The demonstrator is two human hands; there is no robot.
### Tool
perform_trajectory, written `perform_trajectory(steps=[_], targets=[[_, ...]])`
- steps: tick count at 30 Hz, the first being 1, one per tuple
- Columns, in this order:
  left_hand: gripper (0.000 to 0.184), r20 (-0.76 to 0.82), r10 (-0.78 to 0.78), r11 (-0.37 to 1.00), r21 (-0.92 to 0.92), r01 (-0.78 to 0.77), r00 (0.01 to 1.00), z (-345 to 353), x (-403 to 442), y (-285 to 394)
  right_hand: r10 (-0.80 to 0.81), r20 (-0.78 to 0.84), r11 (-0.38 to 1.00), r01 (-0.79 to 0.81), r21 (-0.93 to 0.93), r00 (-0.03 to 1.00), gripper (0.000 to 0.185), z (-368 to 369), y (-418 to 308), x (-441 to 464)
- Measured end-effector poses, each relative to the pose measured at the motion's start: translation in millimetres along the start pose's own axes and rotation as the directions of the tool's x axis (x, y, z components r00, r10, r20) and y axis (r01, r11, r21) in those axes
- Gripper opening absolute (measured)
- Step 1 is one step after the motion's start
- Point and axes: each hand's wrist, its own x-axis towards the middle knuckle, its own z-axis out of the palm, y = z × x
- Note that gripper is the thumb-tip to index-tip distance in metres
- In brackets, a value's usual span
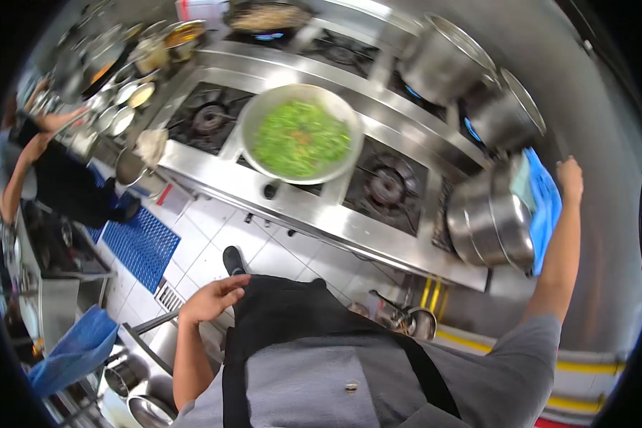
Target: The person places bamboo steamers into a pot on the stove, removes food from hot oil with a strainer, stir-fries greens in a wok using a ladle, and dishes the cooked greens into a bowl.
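Observation:
My left hand [212, 299] hangs in the air in front of my apron, holding nothing, with its fingers stretched out and apart. Far to the right, my right hand [570, 178] is raised beside the steel wall with its fingers curled; what they hold, if anything, is hidden. Just left of that hand, a blue cloth [544, 207] lies over a large steel pot [478, 221] at the stove's right end. A wide pan [251, 139] of chopped greens [303, 139] sits on the front middle of the stove [214, 171].
Two tall pots [446, 64] [503, 118] stand over blue flames at the back right. Another pan [267, 18] is over a flame at the back. At left, a person in a dark apron [68, 171] works near several bowls. A blue floor mat [143, 239] lies below.

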Motion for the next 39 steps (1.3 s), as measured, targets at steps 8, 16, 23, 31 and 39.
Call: perform_trajectory(steps=[8,16,23,31,39], targets=[[0.047,-0.356,0.159,0.986,0.02,-0.163,0.921,-204,-64,-21,-0.251,-0.475,0.504,0.533,0.679,0.843,0.048,-295,-374,-97],[0.045,-0.414,0.092,0.995,0.063,-0.072,0.906,-335,-89,-16,-0.425,-0.411,-0.139,0.39,0.91,0.807,0.045,-444,-763,-148],[0.049,-0.589,-0.044,0.997,-0.082,-0.006,0.807,-421,-83,-84,-0.633,0.191,-0.376,-0.513,0.771,0.751,0.056,-397,-1071,-57],[0.041,-0.62,-0.566,0.818,-0.503,0.278,0.544,-440,-94,-174,-0.864,0.314,-0.439,-0.895,-0.083,0.394,0.039,-386,-1247,-2],[0.027,-0.673,-0.368,0.929,-0.232,0.289,0.642,-574,-111,-253,-0.655,0.406,-0.1,-0.606,0.789,0.637,0.013,-356,-1297,14]])
